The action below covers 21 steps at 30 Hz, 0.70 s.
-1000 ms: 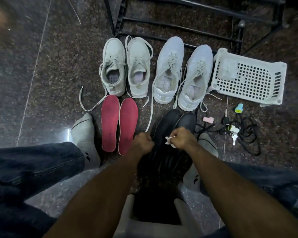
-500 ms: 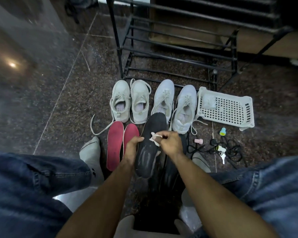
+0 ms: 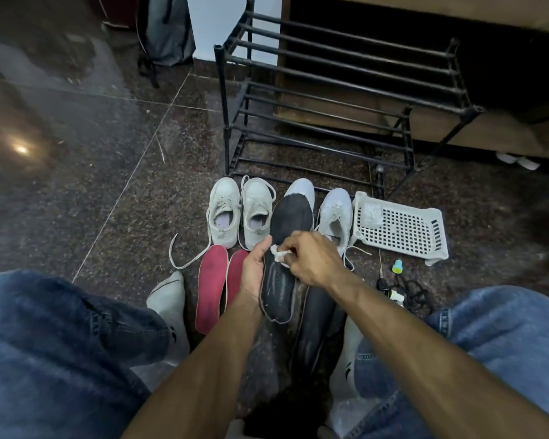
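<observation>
Seated in blue jeans above a dark speckled stone floor (image 3: pixel 108 185), a person worked with both hands at 12 o'clock from the knees. The left hand (image 3: pixel 254 270) gripped a black foam insole (image 3: pixel 287 217) by its left edge, thumb curled onto the top face. It held the insole clear of the floor, toe end pointing to 12 o'clock. The right hand (image 3: pixel 311 261) pinched a small white wad of cloth (image 3: pixel 279 249) and pressed it against the insole near its middle.

A second black insole (image 3: pixel 320 321) lay on the floor at 5 o'clock from the held one, partly under the right forearm. Two red insoles (image 3: pixel 211 286) lay side by side at 9 o'clock from the left hand. A pair of grey-white lace-up sneakers (image 3: pixel 224 213) stood at 10 o'clock from the held insole. Two white sneakers (image 3: pixel 335 210) stood behind it, one partly hidden. A white perforated plastic basket (image 3: pixel 403 229) lay tipped over at 3 o'clock from them. A black metal shoe rack (image 3: pixel 330 90) stood beyond the shoes at 12 o'clock.
</observation>
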Tool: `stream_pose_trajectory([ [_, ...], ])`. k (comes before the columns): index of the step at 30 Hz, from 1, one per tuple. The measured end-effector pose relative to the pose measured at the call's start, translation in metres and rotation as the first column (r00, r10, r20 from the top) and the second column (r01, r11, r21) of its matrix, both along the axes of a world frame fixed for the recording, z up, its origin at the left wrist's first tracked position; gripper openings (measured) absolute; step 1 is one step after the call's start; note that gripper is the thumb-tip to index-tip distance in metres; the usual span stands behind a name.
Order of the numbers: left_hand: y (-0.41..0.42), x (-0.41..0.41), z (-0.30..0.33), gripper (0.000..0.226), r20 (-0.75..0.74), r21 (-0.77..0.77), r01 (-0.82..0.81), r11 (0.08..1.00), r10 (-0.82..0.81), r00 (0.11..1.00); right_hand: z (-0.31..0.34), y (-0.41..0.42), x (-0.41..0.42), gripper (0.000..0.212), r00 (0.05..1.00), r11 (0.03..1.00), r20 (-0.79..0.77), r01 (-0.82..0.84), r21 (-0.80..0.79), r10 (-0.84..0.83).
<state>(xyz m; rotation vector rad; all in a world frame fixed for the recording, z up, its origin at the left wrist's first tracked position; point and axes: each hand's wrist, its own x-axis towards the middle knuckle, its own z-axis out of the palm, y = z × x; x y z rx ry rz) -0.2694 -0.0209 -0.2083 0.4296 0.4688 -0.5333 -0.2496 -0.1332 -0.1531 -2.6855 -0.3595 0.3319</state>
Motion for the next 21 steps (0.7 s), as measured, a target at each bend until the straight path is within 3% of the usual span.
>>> stream_pose_trajectory([
  [6,0.015,0.009,0.003,0.064,-0.043,0.013,-0.057,0.998,0.058,0.997,0.025,0.008,-0.050,0.022,0.963,0.963,-0.014,-0.269,0.018,0.270],
  [12,0.001,0.011,0.011,0.035,0.012,0.027,-0.048,0.998,0.048,0.999,0.036,0.005,0.007,0.024,0.973,0.992,0.217,-0.049,-0.119,0.074],
  [18,0.009,0.017,0.018,0.055,0.062,0.002,-0.061,0.998,0.061,0.996,0.042,0.007,-0.038,0.022,0.935,0.942,0.121,-0.327,-0.071,0.334],
  [21,0.001,0.014,0.020,0.043,0.067,-0.017,-0.077,0.997,0.078,0.995,0.043,-0.001,-0.013,0.026,0.957,0.969,0.178,-0.204,-0.140,0.228],
])
